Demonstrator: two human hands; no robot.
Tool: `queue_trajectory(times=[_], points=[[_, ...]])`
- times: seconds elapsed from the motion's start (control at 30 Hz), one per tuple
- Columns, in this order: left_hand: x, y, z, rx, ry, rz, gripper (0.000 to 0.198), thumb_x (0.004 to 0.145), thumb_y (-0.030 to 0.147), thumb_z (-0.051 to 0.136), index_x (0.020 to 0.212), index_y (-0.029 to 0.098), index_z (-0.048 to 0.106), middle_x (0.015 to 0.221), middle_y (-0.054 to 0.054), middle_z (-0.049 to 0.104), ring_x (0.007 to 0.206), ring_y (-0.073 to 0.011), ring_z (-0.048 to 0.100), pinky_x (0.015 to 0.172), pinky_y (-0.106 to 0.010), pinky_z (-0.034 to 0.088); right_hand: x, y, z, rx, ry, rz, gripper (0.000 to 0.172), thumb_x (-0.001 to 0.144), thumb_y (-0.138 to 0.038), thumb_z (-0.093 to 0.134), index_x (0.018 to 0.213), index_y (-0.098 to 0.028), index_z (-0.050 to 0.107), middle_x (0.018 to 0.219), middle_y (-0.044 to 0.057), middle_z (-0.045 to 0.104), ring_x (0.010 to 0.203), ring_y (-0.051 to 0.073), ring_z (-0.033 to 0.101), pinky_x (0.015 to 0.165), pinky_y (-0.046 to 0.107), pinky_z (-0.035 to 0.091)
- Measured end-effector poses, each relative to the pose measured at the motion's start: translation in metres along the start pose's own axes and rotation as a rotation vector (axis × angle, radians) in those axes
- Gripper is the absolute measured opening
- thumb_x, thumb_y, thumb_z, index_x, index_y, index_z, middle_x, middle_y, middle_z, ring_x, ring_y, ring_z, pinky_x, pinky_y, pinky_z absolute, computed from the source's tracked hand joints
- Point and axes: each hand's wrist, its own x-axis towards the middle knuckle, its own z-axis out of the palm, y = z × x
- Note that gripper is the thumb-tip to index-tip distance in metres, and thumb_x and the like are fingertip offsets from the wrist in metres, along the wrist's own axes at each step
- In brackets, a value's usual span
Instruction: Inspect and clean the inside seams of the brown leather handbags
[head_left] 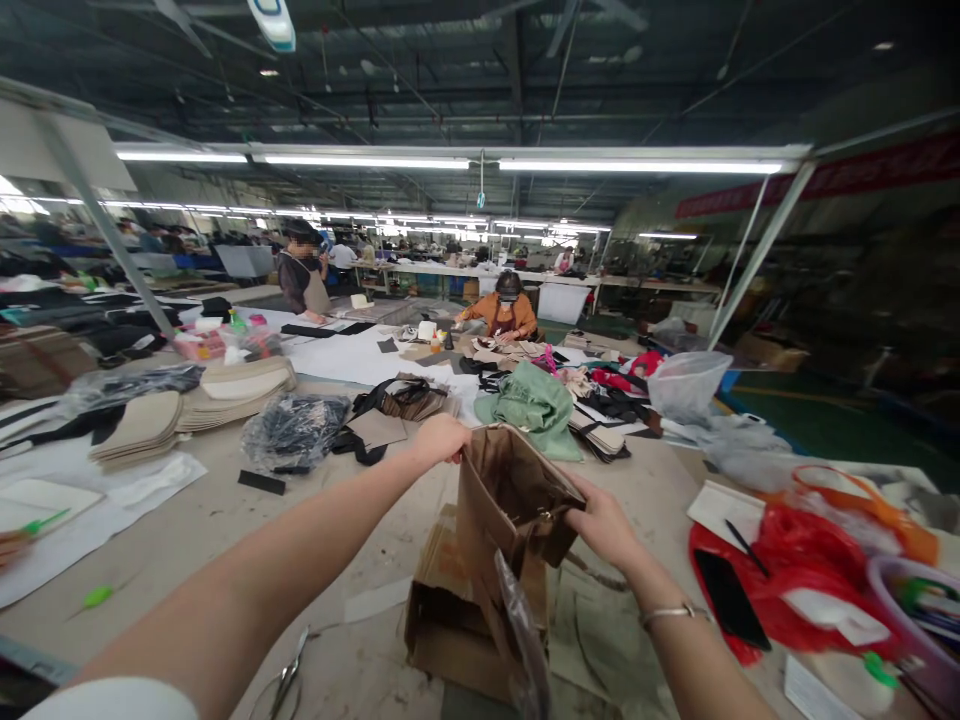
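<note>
Both hands hold a brown fabric bag [484,515] by its top rim, with its mouth spread toward me. My left hand [442,440] is closed on the rim's far left corner. On the right edge, near a small metal fitting, my right hand [604,520] grips with the thumb on the rim; some of its fingers are hidden behind the fabric. Below and left of the bag stands a cardboard box [442,630], partly covered by it. A strip of clear plastic [521,610] hangs in front of the bag. Scissors [289,675] lie on the table to the left.
A green cloth bundle [532,400] lies beyond the bag. Stacked beige panels [240,390] and a plastic-wrapped dark bundle [296,430] sit at left. At right are a phone [731,600], red plastic [802,560] and a purple basket [915,640]. A co-worker [506,310] sits across the table.
</note>
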Motion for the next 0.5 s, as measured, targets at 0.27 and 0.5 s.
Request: queue_trajectory(times=[0.27, 0.5], points=[[-0.063, -0.017, 0.003, -0.176, -0.136, -0.19, 0.023, 0.068, 0.026, 0.048, 0.052, 0.012, 0.055, 0.047, -0.005, 0.061, 0.038, -0.0128, 0.054, 0.041, -0.021, 0.041, 0.031, 0.002, 0.001, 0.284, -0.219, -0.062, 0.063, 0.055, -0.009, 0.041, 0.113, -0.019, 0.06, 0.107, 0.0, 0.065, 0.098, 0.02, 0.058, 0.088, 0.035, 0.045], [-0.124, -0.035, 0.002, 0.078, -0.202, -0.132, 0.052, 0.082, 0.054, 0.035, 0.058, 0.015, 0.059, 0.054, -0.005, 0.063, 0.05, -0.0169, 0.058, 0.056, -0.027, 0.043, 0.021, 0.002, 0.029, 0.192, -0.304, -0.109, 0.054, 0.053, -0.006, 0.038, 0.098, -0.017, 0.064, 0.091, 0.0, 0.065, 0.091, 0.018, 0.057, 0.085, 0.03, 0.043]])
